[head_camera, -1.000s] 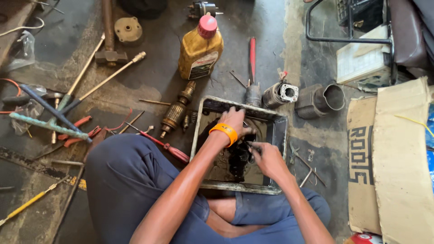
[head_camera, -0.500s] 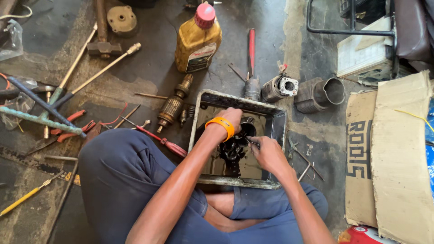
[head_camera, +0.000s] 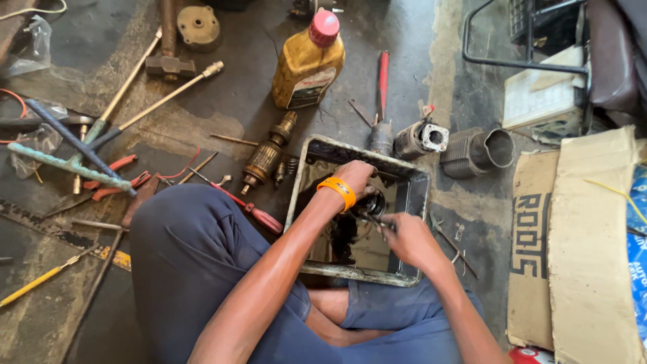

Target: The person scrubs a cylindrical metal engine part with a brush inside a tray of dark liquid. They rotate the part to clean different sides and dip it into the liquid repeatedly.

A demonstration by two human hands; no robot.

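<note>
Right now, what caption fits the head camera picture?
Both hands, left hand and right hand, work on a dark part in a metal tray.

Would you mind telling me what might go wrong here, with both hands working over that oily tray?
The left hand steadies a dark, oily part over the metal tray; it may slip from the grip. The right hand pokes a thin tool toward the left fingers and could jab them. The oil bottle lies near loose tools and could be knocked.

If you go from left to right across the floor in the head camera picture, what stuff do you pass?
Yellow-handled tool → red pliers → motor armature → metal tray with left hand and right hand → grey cylinder → cardboard.
</note>
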